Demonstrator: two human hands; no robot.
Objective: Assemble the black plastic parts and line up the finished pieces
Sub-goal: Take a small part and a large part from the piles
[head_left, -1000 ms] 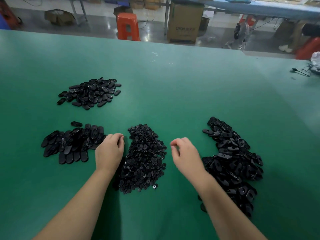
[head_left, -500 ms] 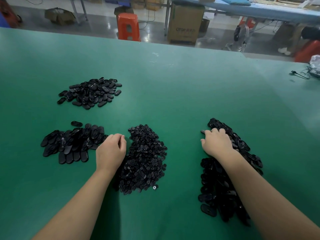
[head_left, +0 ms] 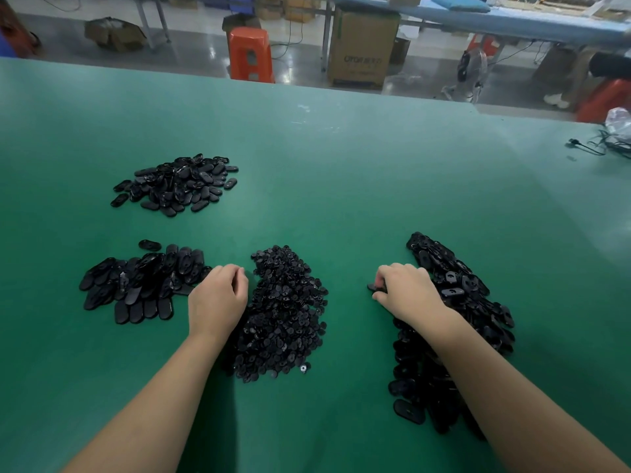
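Note:
Four heaps of black plastic parts lie on the green table (head_left: pixel 341 186). Small round parts form the middle heap (head_left: pixel 283 312), and oval shells form the long right heap (head_left: pixel 461 302). Overlapping oval pieces lie in rows at the near left (head_left: pixel 136 285), with a looser pile (head_left: pixel 177 182) beyond them. My left hand (head_left: pixel 218 295) rests between the rows and the middle heap, its fingers curled at the heap's edge; anything inside them is hidden. At the right heap's left edge my right hand (head_left: pixel 406 291) pinches a black oval shell (head_left: pixel 375 287) against the table.
The table's far edge runs across the top, with an orange stool (head_left: pixel 251 54) and a cardboard box (head_left: pixel 363 46) on the floor behind it. A black cable (head_left: pixel 587 146) and a plastic bag (head_left: pixel 619 121) lie at the far right.
My right hand went from the table's middle to the right heap, then drew back left to its edge with a shell in its fingers. My left hand stayed put.

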